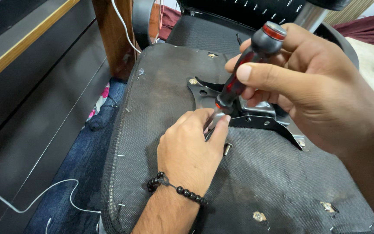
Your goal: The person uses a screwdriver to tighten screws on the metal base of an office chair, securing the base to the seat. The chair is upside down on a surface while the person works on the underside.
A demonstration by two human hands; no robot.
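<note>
Black fabric, stapled along its edge, covers the upturned chair seat (161, 91) that serves as the work surface. Nearest, the left hand (191, 151), a bead bracelet (176, 187) at its wrist, rests on the fabric with fingertips pinched round the screwdriver (243, 71) shaft, low down where the tip meets the black metal bracket (262, 118). A loose bolt (227, 148) lies on the fabric just beside that hand. Above, the right hand (312, 82) is closed round the red-and-black handle, thumb laid across it.

To my eye the driving goes best with the tool kept square to the bracket, the lower fingers only steadying the shaft while the upper hand presses down and turns; a tilt would likely let the tip slip out. The screw itself is hidden behind the fingers.

Beyond, bolt heads sit at the bracket's corners. Farther off are a white cable (31, 201), a dark cabinet (27, 99), a wooden leg (115, 37) and a mesh chair back (260, 11).
</note>
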